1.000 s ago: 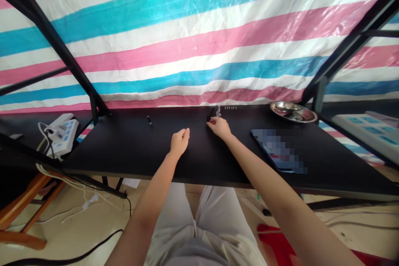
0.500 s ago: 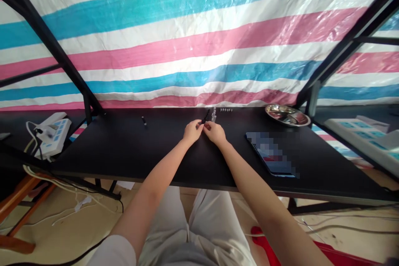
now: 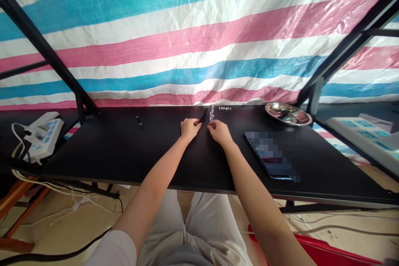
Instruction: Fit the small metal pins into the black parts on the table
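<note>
Both my hands rest far back on the black table (image 3: 124, 153). My left hand (image 3: 189, 127) is curled, its fingertips pinching the near end of a small black part (image 3: 204, 115). My right hand (image 3: 220, 131) is curled too, fingertips pressed together just below a small clear part (image 3: 212, 112); what it holds, if anything, is too small to make out. A short row of tiny silver pieces (image 3: 225, 108) lies just behind, near the table's back edge. Another small black piece (image 3: 139, 120) lies alone further left.
A phone or tablet (image 3: 271, 153) lies flat on the table's right side, a round metal dish (image 3: 287, 113) behind it. A white power strip (image 3: 42, 131) with cables sits off the left end. Black frame bars rise at both sides before a striped tarp.
My left hand has come right from the table's middle to the black part beside my right hand. My right hand has shifted slightly apart from it over the last half second.
</note>
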Demonstrator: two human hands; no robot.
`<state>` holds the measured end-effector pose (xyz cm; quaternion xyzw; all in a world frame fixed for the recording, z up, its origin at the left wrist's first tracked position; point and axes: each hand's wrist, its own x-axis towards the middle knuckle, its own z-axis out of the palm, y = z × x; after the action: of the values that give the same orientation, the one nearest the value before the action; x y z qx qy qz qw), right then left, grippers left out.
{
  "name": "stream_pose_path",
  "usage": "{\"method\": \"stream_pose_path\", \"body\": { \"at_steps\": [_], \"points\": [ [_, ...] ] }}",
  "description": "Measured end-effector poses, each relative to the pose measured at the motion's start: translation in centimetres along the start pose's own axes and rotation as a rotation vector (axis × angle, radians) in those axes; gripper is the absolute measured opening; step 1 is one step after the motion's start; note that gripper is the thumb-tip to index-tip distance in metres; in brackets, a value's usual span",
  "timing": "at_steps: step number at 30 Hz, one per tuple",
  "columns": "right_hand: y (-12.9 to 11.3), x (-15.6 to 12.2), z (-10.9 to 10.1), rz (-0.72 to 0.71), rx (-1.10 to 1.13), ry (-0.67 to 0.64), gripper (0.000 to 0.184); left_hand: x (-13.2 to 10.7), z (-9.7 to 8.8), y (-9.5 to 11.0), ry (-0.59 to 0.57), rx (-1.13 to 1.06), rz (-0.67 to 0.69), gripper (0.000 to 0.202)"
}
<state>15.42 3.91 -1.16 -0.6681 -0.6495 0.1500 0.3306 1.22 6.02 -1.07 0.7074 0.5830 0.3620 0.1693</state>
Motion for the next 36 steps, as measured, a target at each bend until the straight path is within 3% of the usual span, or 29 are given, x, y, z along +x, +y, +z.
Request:
{"method": "stream_pose_path", "body": {
  "at_steps": [11, 24, 27, 30, 33, 36],
  "points": [
    [-0.6, -0.4, -0.5, 0.178, -0.147, 0.021, 0.018, 0.1, 0.1, 0.4, -0.057, 0.197, -0.015, 0.012],
    [-0.2, 0.0, -0.2, 0.203, -0.197, -0.015, 0.022, -0.2, -0.7, 1.1, -0.114, 0.306, -0.045, 0.024],
    [-0.4, -0.1, -0.4, 0.202, -0.206, -0.024, 0.022, -1.6, -2.5, 0.8, -0.145, 0.37, 0.034, 0.024],
    [-0.5, -0.3, -0.4, 0.187, -0.215, -0.027, 0.022, -3.6, -5.7, -0.1, -0.117, 0.426, 0.118, 0.026],
    [-0.5, -0.5, -0.5, 0.173, -0.219, -0.028, 0.023, -5.1, -10.2, -1.6, 0.027, 0.494, 0.102, 0.035],
    [-0.6, -1.0, -0.7, 0.147, -0.234, -0.027, 0.025, -5.3, -15.2, -3.3, 0.176, 0.555, -0.021, 0.042]
  ]
}}
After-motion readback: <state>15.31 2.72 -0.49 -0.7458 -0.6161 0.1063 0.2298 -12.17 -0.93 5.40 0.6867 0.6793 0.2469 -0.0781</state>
